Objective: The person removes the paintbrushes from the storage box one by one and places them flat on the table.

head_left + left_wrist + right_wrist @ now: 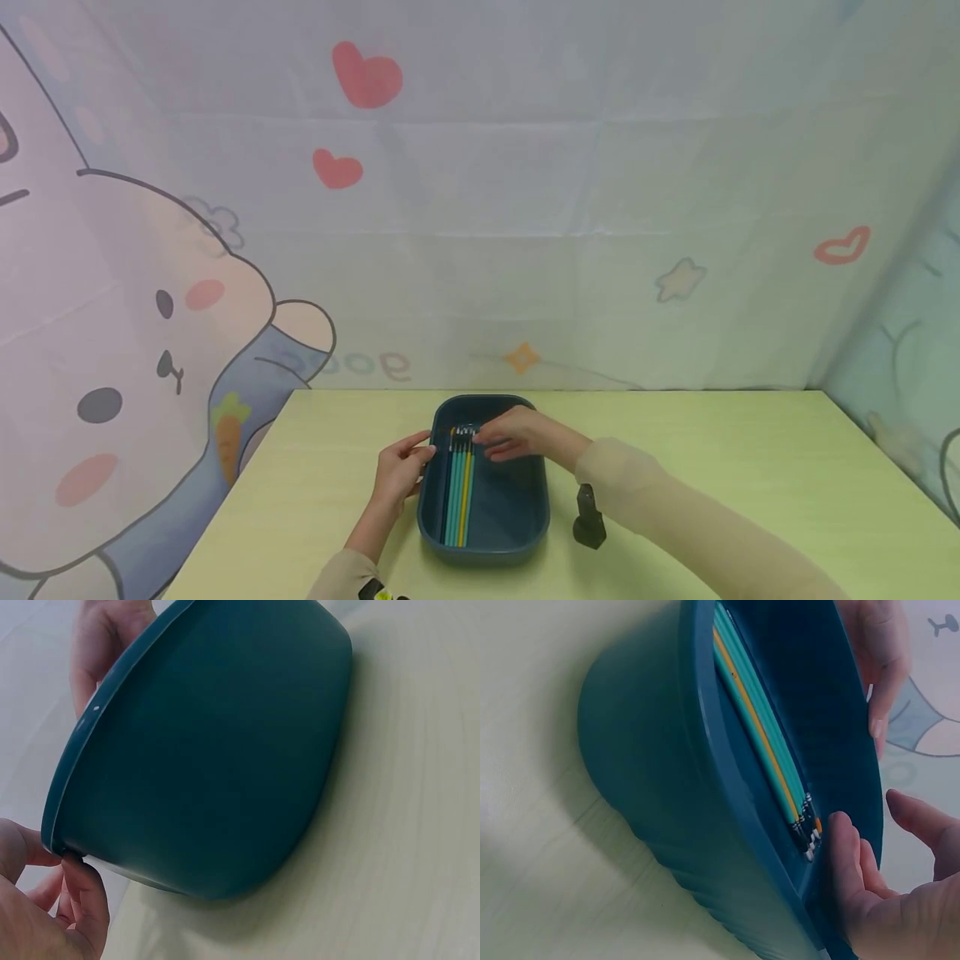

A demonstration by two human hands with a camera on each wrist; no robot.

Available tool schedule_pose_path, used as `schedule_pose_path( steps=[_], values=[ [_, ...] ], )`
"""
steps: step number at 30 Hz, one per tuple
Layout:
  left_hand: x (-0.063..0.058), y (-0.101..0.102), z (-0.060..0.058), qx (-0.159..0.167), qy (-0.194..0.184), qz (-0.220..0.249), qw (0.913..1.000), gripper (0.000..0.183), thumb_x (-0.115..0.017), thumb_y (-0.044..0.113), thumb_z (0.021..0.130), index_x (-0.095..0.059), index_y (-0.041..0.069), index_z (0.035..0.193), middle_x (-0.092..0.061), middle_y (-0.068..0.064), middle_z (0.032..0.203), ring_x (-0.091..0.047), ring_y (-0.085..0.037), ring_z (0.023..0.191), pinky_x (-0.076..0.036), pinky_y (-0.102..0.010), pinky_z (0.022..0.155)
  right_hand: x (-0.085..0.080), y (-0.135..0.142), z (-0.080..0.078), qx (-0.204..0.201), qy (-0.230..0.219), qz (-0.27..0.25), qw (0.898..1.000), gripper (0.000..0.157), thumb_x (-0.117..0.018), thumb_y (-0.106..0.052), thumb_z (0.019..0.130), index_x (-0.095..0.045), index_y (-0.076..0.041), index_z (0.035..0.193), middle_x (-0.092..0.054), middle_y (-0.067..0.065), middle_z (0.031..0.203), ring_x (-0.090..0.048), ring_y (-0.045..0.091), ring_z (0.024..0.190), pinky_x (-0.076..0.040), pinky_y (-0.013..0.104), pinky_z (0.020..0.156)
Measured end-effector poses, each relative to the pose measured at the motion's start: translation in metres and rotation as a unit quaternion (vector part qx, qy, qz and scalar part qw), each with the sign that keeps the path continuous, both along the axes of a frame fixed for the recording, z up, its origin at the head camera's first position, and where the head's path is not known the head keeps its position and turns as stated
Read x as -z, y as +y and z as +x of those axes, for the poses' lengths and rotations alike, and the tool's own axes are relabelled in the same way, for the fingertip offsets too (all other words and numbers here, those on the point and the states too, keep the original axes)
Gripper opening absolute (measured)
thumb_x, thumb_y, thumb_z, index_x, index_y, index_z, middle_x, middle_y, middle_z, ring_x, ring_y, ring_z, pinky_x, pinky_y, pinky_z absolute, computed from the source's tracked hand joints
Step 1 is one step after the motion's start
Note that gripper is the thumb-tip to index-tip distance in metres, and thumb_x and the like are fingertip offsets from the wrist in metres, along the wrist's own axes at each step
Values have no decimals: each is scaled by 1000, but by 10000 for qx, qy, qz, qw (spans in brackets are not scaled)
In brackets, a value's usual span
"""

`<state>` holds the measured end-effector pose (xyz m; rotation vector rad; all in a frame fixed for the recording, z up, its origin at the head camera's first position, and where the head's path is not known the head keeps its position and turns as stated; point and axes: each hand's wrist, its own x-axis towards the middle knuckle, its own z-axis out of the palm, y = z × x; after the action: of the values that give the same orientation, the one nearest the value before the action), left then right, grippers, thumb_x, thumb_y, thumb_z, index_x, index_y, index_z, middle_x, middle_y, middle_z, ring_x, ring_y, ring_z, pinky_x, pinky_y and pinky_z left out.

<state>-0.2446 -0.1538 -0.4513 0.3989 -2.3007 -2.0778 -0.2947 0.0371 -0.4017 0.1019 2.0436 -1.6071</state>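
Observation:
A dark teal oblong plastic basin (pixel 512 504) stands on the table. Several thin paintbrushes (pixel 461 500) lie side by side along its left inner wall, turquoise ones, a yellow one and a dark one. Their tips point to the far end. At the left rim, my left hand (pixel 397 473) pinches the edge between thumb and fingers, thumb on top in the left wrist view. My right hand (pixel 519 433) reaches into the basin from the right. Its fingers are loosely extended beside the brush tips (pixel 808 844), with thumb and fingers apart and nothing between them.
The pale yellow table (pixel 675 467) extends to both sides of the basin. Behind it hangs a cloth backdrop (pixel 480 275) printed with hearts and a cartoon rabbit. A dark cable (pixel 947 475) hangs at the far right.

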Motion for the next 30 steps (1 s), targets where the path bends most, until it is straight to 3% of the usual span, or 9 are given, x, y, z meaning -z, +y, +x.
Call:
schedule_pose_path(
  steps=[8,17,30],
  values=[
    [1,0,-2,-1,-7,-10,10000,38,-59,11,93,-58,0,129,-65,-19,106,-64,-15,73,-57,-30,62,9,-10,-8,96,-196,333,9992,29,-75,-4,79,-67,6,105,-68,19,105,-69,25,88,-58,33,76],
    [2,-1,-1,-15,-52,-11,10000,37,-59,11,93,-59,1,129,-66,-18,105,-64,-14,73,-57,-31,64,21,-15,-8,222,-362,318,9986,28,-72,0,79,-63,8,105,-69,20,99,-68,22,77,-58,31,76],
    [3,-2,-1,-52,-47,16,10000,36,-61,12,92,-60,2,127,-66,-15,102,-63,-13,70,-55,-26,59,30,-22,-14,282,-595,492,9966,32,-73,-2,80,-62,8,108,-70,19,99,-67,21,77,-57,31,76]
  ],
)
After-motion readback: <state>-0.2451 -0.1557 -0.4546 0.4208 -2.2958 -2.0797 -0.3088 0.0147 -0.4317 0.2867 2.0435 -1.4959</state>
